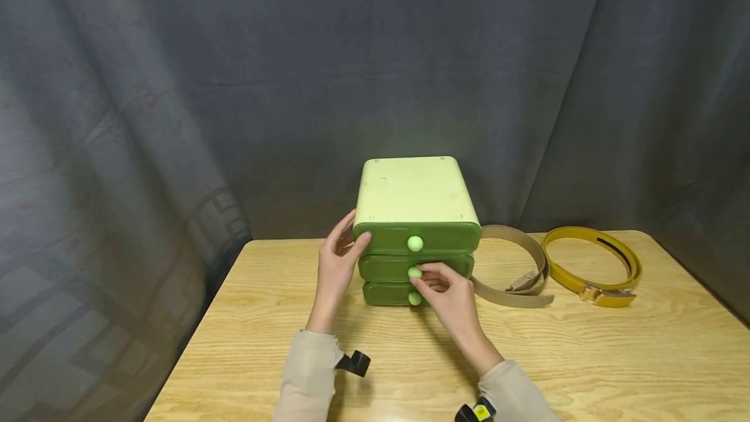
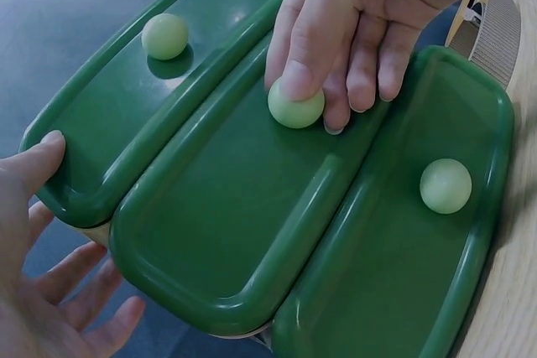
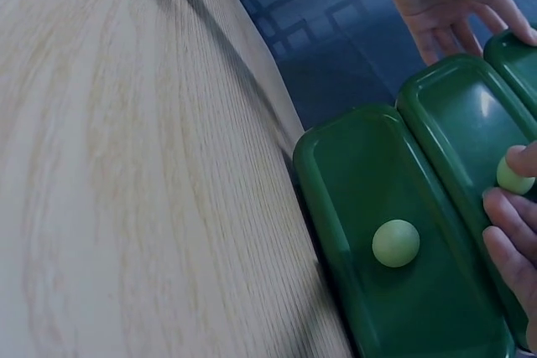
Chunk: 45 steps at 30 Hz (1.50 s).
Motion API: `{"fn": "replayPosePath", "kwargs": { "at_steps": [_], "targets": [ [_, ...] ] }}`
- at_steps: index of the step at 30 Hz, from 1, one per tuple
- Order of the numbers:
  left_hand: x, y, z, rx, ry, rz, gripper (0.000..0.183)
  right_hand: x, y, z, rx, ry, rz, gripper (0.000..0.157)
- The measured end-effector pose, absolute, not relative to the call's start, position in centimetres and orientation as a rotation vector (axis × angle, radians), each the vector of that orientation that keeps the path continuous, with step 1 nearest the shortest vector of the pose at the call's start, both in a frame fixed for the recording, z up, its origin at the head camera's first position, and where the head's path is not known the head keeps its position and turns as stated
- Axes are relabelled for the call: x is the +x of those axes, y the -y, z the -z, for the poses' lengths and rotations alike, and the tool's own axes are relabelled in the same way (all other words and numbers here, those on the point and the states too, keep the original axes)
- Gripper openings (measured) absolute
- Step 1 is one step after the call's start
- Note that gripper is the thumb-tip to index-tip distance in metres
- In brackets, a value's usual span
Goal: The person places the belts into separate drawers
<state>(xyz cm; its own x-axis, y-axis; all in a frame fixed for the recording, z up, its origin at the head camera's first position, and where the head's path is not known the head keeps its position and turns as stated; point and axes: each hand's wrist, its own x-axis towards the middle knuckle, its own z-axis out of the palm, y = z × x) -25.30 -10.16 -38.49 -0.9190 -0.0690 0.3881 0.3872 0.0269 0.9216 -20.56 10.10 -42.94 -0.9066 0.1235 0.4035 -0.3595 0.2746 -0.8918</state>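
Observation:
A small cabinet with a pale green top (image 1: 415,191) and three dark green drawers stands on the table. Each drawer has a round light green knob; the top knob (image 1: 415,243) and bottom knob (image 2: 445,186) are untouched. My left hand (image 1: 338,266) is at the cabinet's upper left corner. Its thumb rests on the top drawer's front (image 2: 210,18), with the other fingers spread along the side. My right hand (image 1: 450,295) pinches the middle drawer's knob (image 2: 295,109) between thumb and fingers. Whether the middle drawer (image 1: 383,268) stands out at all, I cannot tell.
Right of the cabinet lies a coiled beige belt (image 1: 515,299), partly hidden behind it. Beside that is a coiled mustard-yellow belt (image 1: 565,282) with a gold-toned buckle. A dark grey curtain (image 1: 375,83) hangs behind the wooden table (image 1: 246,344).

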Motion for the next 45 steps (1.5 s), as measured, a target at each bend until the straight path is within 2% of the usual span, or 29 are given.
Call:
{"fn": "replayPosePath", "kwargs": {
  "at_steps": [45],
  "targets": [
    [-24.8,9.9,37.9,-0.296,1.948,2.04,0.052,-18.4,-10.8,41.7,0.337,2.249,-1.553,0.021]
  ]
}}
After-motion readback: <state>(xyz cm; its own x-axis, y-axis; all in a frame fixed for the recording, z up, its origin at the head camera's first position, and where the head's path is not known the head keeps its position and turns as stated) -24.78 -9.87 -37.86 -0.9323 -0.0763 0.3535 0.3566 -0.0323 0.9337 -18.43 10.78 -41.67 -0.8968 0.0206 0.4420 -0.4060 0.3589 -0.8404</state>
